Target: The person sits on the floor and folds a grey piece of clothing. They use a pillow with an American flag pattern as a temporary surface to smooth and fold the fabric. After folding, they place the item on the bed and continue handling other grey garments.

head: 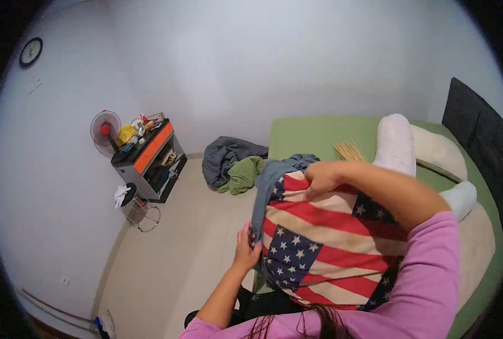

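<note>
A large cloth with a stars-and-stripes print (340, 229) and a grey-blue edge or second layer (263, 199) lies bunched over the near side of the bed. My right hand (322, 178) reaches across and grips the printed cloth near its far left part, fingers partly hidden in the folds. At the cloth's left edge, my left hand (248, 250) touches the grey-blue material with its fingers spread along it; whether they pinch it is not clear. Beyond my right forearm, a bundle of thin straw-like sticks (349, 151) rests on the green bedsheet (310, 131).
White bolsters (396, 142) and pillows (440, 150) lie toward the dark headboard (476, 135). Dark grey and green bedding (240, 176) is heaped on the floor beyond the bed's foot. Left stand a cabinet (154, 148) with a fan (106, 129), and a wire-framed stool (139, 209).
</note>
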Available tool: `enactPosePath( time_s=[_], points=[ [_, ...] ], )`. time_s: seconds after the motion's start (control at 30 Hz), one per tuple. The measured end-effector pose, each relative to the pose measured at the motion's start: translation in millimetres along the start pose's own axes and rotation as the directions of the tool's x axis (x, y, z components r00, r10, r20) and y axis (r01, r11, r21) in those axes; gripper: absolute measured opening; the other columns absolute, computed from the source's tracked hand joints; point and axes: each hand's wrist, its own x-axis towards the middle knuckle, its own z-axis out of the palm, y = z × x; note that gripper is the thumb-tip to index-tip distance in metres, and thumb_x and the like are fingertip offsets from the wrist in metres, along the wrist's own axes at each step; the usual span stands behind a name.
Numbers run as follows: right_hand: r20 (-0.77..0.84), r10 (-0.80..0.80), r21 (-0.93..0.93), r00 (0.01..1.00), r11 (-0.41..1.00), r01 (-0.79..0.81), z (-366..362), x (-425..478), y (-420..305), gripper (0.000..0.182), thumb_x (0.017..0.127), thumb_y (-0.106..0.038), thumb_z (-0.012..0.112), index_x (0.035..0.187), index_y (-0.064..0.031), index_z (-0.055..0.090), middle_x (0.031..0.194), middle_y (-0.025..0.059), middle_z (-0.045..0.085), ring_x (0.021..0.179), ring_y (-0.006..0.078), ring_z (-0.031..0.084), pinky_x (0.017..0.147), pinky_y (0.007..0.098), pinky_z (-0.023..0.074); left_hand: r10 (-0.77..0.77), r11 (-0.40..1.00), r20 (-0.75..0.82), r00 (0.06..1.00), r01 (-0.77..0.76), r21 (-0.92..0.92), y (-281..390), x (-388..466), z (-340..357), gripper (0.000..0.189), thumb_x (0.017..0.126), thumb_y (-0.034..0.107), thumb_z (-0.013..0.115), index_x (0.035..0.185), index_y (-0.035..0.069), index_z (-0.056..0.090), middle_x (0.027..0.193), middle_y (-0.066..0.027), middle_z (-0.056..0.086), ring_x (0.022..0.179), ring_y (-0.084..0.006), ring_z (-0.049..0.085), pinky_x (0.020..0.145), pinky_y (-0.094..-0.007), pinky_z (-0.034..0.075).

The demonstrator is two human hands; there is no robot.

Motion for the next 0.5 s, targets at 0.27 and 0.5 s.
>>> enactPosePath(
  time_s=[0.27,0.5],
  points=[
    [-0.156,-0.685,0.140,0.712,0.698,0.702,109.3,21.6,-19.0,0.063,0.062,-0.050,0.063,0.113,-0.0155,0.051,0.129,0.0284,0.017,0.116,0.0430,0.020,0.097,0.0451,0.0130,0.323,0.878,-0.016,0.946,-0.294,0.379,20.9,58.1,-41.0,0.051,0.064,0.003,0.054,0.114,0.012,0.045,0.095,-0.0141,0.045,0.089,-0.0295,0.047,0.078,-0.0340,0.040],
    [-0.253,-0.533,0.030,0.808,0.830,0.557,196.3,29.5,-44.1,0.082,0.067,-0.047,0.056,0.128,-0.0044,0.023,0.133,0.0270,0.010,0.121,0.0421,0.018,0.099,0.0398,0.0213,-0.060,0.690,0.338,0.939,-0.205,0.694,29.4,73.6,-66.6,0.042,0.068,0.013,0.057,0.109,0.014,0.047,0.098,-0.0109,0.051,0.086,-0.0310,0.053,0.070,-0.0390,0.044]
  ],
)
